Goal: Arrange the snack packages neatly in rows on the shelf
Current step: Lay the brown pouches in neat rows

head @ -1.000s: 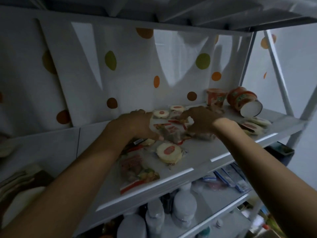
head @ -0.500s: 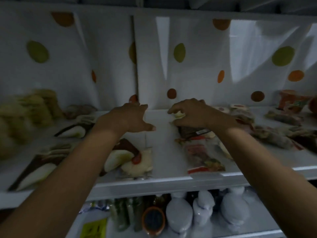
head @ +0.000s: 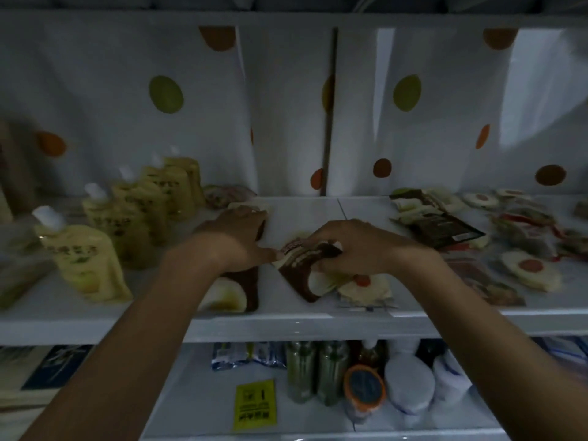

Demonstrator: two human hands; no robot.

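On a white shelf (head: 286, 321) backed by a white sheet with coloured dots (head: 159, 122), a person sorts snack packages, and the job looks only partly done. At the shelf's left end, yellow spouted pouches (head: 79, 253) stand upright in a file running front to back. This is the one stretch that reads as orderly. At the right end, round cream snacks with red centres (head: 528, 270) and a dark brown flat packet (head: 445, 227) lie overlapping at odd angles in a loose heap, and these appear to be the bulk of what is left.

Between the two, near the front edge, the right hand (head: 353, 246) has its fingers (head: 321, 241) clamped on a brown-and-cream flat snack packet (head: 302, 272). The packet sits skewed to the shelf edge, its near corner over a clear-wrapped round cream snack (head: 364, 286). Just beside it, the left hand (head: 237, 237) lies palm down, fingers stretched out and closed on nothing, over a second brown-and-cream packet (head: 235, 291) that lies flat and roughly square to the edge.

The held packet looks thin, glossy and limp, creasing where it is pinched. Its print is too blurred to read.
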